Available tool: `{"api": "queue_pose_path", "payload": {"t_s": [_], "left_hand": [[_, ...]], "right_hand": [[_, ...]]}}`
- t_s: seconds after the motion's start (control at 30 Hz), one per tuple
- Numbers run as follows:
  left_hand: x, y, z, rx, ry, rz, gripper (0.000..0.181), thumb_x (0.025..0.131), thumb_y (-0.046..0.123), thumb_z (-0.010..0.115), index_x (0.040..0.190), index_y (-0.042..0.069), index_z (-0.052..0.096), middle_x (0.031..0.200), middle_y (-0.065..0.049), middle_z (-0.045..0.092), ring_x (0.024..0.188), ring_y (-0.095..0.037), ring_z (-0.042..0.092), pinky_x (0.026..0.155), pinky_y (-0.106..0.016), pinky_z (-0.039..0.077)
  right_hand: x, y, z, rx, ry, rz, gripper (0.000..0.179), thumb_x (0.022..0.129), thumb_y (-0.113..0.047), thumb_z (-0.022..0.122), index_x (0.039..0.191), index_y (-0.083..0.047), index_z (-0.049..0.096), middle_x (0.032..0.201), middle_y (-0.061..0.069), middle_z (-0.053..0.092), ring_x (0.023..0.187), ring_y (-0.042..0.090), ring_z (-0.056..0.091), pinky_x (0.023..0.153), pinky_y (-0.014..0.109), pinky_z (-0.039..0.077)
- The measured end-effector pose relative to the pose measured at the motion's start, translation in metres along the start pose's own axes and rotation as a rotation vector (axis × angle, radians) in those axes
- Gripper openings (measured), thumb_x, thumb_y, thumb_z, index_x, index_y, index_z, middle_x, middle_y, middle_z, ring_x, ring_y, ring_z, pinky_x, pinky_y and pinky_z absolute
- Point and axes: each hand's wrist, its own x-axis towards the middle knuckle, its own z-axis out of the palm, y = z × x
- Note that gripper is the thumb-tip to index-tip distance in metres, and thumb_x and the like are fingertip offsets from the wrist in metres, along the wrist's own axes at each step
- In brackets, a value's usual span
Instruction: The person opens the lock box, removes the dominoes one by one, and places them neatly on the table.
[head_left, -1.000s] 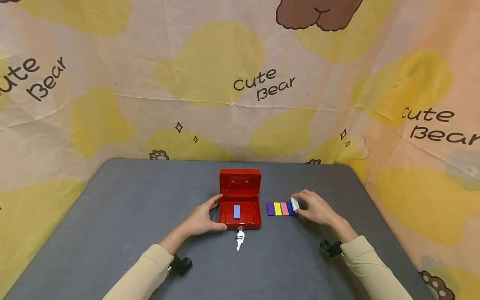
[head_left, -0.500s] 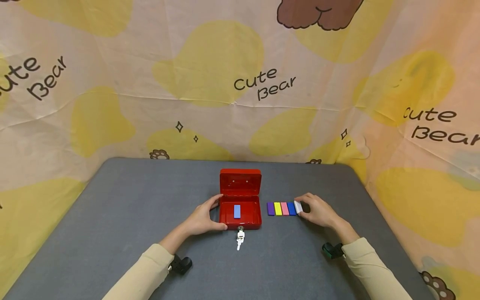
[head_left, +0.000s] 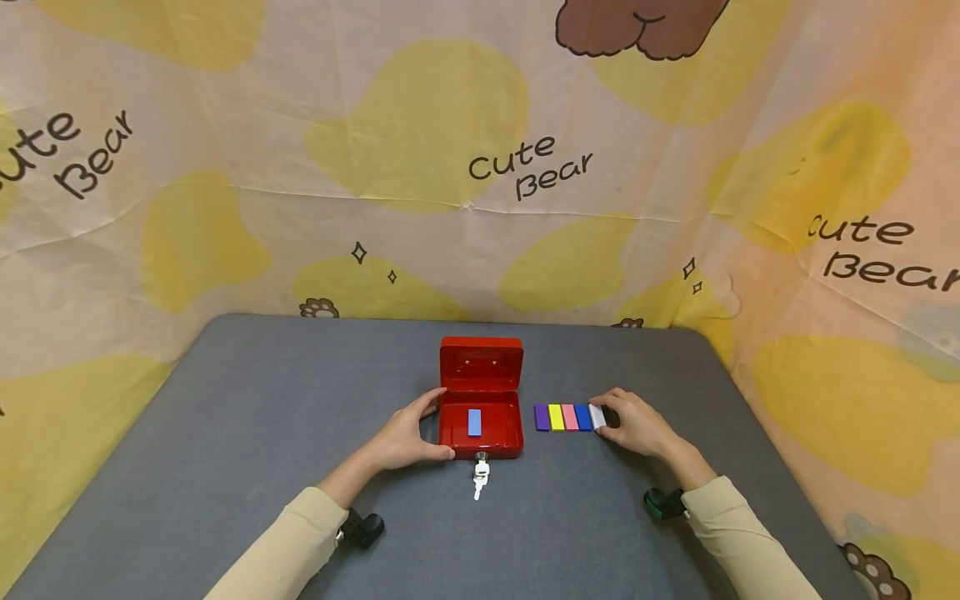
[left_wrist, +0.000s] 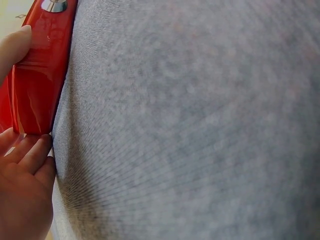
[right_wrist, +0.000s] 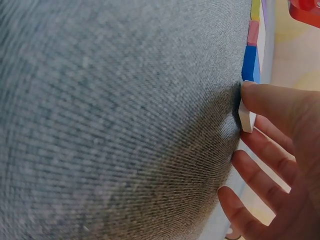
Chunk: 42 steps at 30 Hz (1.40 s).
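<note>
A red cash box (head_left: 497, 446) stands with its lid up in the head view. Inside lies a light blue block (head_left: 474, 422). My left hand (head_left: 405, 433) holds the box at its left side, thumb on the front corner and fingers along the side. To the right, my right hand (head_left: 636, 423) pinches a white block (head_left: 597, 417) between thumb and fingers. This block ends a row of a purple block (head_left: 542, 417), a yellow block (head_left: 556, 417), a pink block (head_left: 570, 417) and a blue block (head_left: 582, 417). The right wrist view shows the thumb across the white block (right_wrist: 246, 120).
Keys (head_left: 481, 477) hang from the lock at the box's front. Everything rests on a grey cloth-covered table (head_left: 300, 375). Behind it hangs a printed curtain (head_left: 420, 125). Each wrist wears a black camera (head_left: 362, 530).
My right hand has shifted the white block slightly right and lowered it from over the blue block to the row's right end. The left hand has stayed on the box.
</note>
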Motion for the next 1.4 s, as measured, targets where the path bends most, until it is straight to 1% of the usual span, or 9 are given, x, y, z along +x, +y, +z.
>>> {"api": "queue_pose_path", "payload": {"t_s": [0.17,0.5,0.63,0.87,1.03,1.17,1.27,1.4], "left_hand": [[0.000,0.000,0.000,0.001,0.001,0.001,0.091,0.059,0.035,0.078,0.134,0.019,0.030,0.133,-0.001,0.038,0.118,-0.019,0.042,0.091,-0.041,0.039],[0.001,0.001,0.000,0.010,0.003,-0.005,0.092,0.058,0.037,0.078,0.134,0.019,0.030,0.133,-0.002,0.038,0.118,-0.019,0.042,0.092,-0.042,0.038],[0.001,0.001,0.000,0.012,0.003,-0.002,0.092,0.058,0.037,0.078,0.134,0.019,0.030,0.133,-0.002,0.038,0.118,-0.019,0.042,0.092,-0.042,0.038],[0.001,0.001,-0.001,0.006,0.004,-0.006,0.091,0.058,0.036,0.078,0.134,0.019,0.030,0.133,-0.001,0.038,0.118,-0.019,0.042,0.091,-0.042,0.039],[0.001,0.001,0.000,0.009,0.004,-0.011,0.092,0.058,0.036,0.078,0.134,0.019,0.030,0.133,-0.002,0.038,0.118,-0.019,0.042,0.090,-0.042,0.040],[0.001,0.001,0.000,0.014,0.002,-0.012,0.092,0.058,0.036,0.078,0.134,0.020,0.030,0.133,-0.001,0.038,0.118,-0.019,0.042,0.091,-0.042,0.040],[0.001,0.002,0.000,0.012,0.003,-0.009,0.091,0.059,0.035,0.078,0.134,0.019,0.030,0.133,-0.001,0.038,0.118,-0.019,0.042,0.091,-0.042,0.039],[0.001,0.003,-0.001,0.017,0.004,-0.008,0.090,0.059,0.033,0.078,0.134,0.019,0.030,0.133,-0.001,0.038,0.118,-0.019,0.042,0.092,-0.042,0.039]], "right_hand": [[0.000,0.000,0.001,-0.011,0.002,0.008,0.041,0.073,-0.020,0.069,0.110,-0.008,0.059,0.104,0.007,0.055,0.094,0.025,0.051,0.079,0.044,0.044],[0.000,0.000,0.003,-0.013,0.014,-0.003,0.041,0.072,-0.020,0.069,0.110,-0.009,0.059,0.102,0.006,0.055,0.092,0.023,0.051,0.078,0.043,0.044],[0.001,0.000,0.002,-0.018,0.001,-0.001,0.042,0.072,-0.021,0.069,0.111,-0.009,0.058,0.103,0.007,0.055,0.093,0.023,0.050,0.079,0.043,0.044],[0.001,-0.002,-0.002,0.023,-0.026,-0.004,0.045,0.074,-0.022,0.068,0.115,-0.007,0.055,0.104,0.009,0.054,0.093,0.023,0.051,0.080,0.044,0.043],[0.005,-0.007,-0.004,0.051,0.012,-0.013,0.040,0.076,-0.021,0.066,0.113,-0.007,0.057,0.104,0.006,0.056,0.094,0.021,0.051,0.081,0.043,0.043],[0.011,-0.014,-0.005,0.062,0.054,-0.020,0.035,0.077,-0.021,0.065,0.108,-0.008,0.059,0.100,0.004,0.058,0.089,0.019,0.053,0.077,0.039,0.045],[0.017,-0.021,-0.005,0.089,0.073,-0.036,0.032,0.078,-0.019,0.064,0.106,-0.007,0.060,0.099,0.006,0.059,0.087,0.020,0.056,0.073,0.038,0.047],[0.024,-0.030,-0.004,0.123,0.091,-0.049,0.029,0.078,-0.018,0.065,0.104,-0.008,0.061,0.097,0.006,0.060,0.087,0.021,0.057,0.073,0.037,0.047]]}}
